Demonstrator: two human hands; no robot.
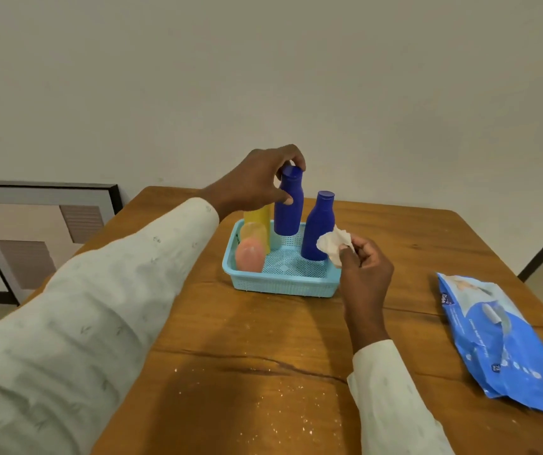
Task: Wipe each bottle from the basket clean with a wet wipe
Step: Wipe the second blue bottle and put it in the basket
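Table (263, 323): wooden, with pale specks scattered on its near part. On the right lies the blue wipe pack (499, 336), flat and well apart from everything else.

Basket (280, 284): light blue, perforated, mid-table. Four bottles in it. Two dark blue ones: the rear bottle (288, 205) and the right bottle (317, 224), which stands upright by the right wall. A yellow bottle (258, 218) and a pink bottle (250, 256) sit at the left end.

My left hand (257, 182) grips the rear bottle at neck and cap, fingers over the top, thumb on the shoulder. Its base appears at or just above rim level; I cannot tell whether it has fully left the basket floor.

My right hand (365, 267) pinches a crumpled wipe (334, 243) between thumb and fingers, just beside the right bottle.

Step, as I judge it: picking one bottle for wiping. Next: lift it clear without knocking its neighbours, bring it to the wipe, rub all round.
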